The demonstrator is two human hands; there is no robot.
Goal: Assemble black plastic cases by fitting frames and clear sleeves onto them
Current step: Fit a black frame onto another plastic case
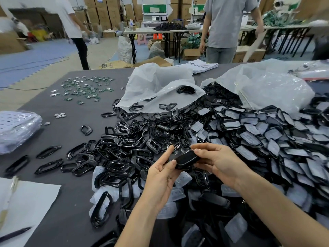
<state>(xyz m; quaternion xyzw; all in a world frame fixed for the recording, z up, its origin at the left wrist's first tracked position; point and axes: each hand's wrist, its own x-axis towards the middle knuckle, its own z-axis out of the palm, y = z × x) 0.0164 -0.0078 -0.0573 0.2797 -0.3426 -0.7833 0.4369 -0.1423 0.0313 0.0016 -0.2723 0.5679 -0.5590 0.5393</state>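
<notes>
Holding a glossy black plastic case (pixel 185 160) between both hands, a person works above a dark grey worktop (pixel 71 132). The left hand (pixel 160 175), palm up, pinches the case's left end between thumb and fingertips. The right hand (pixel 217 163) curls its fingers round the right end. The case sits just above a heap of black frames (pixel 124 145) spreading leftwards across the worktop. To the right lies a bigger heap of black pieces with frosted clear sleeves (pixel 267 139). Two translucent plastic bags (pixel 160 81) lie open behind the heaps. Small green circuit boards (pixel 85 88) are scattered far left. White paper (pixel 32 198) and a black pen (pixel 16 233) rest at the near left. Print on a flattened cardboard box (pixel 114 65) beyond the worktop may be a logo, too blurred to read.
</notes>
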